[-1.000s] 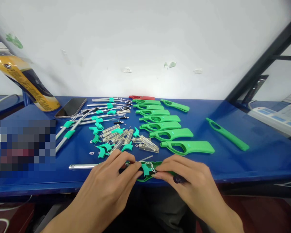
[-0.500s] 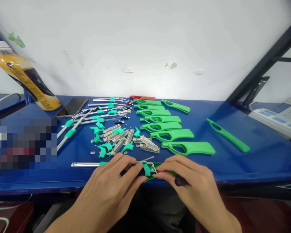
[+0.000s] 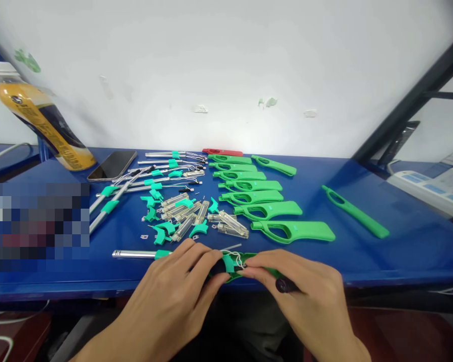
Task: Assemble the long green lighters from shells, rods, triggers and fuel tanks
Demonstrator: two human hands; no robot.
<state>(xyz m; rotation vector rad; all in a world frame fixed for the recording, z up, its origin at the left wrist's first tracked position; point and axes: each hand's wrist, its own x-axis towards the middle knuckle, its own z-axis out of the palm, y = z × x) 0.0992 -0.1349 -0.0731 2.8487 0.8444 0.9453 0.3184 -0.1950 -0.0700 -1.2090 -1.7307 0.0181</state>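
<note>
At the table's front edge, an open green lighter housing (image 3: 249,257) lies between my hands, a silver lighter tube (image 3: 134,254) reaching out to its left. My left hand (image 3: 177,286) is closed round the housing's left part, thumb and fingers beside the teal trigger (image 3: 229,262). My right hand (image 3: 305,286) pinches a small dark piece at the end of the white wires (image 3: 238,257); fingertips partly cover it. A dark pen-like tool (image 3: 283,285) is also tucked in the right hand. A thin pale tube (image 3: 232,247) sticks up behind the housing.
Beyond my hands lie clear fuel tanks (image 3: 232,230) and loose teal triggers (image 3: 162,236). Several green housings (image 3: 298,230) are lined up to the right, below a red one (image 3: 222,152). Wired tubes (image 3: 109,206), a phone (image 3: 112,165) and a drink bottle (image 3: 45,120) are at left.
My right hand has shifted slightly right and down, the dark tool moving with it. Both hands keep their holds at the housing.
</note>
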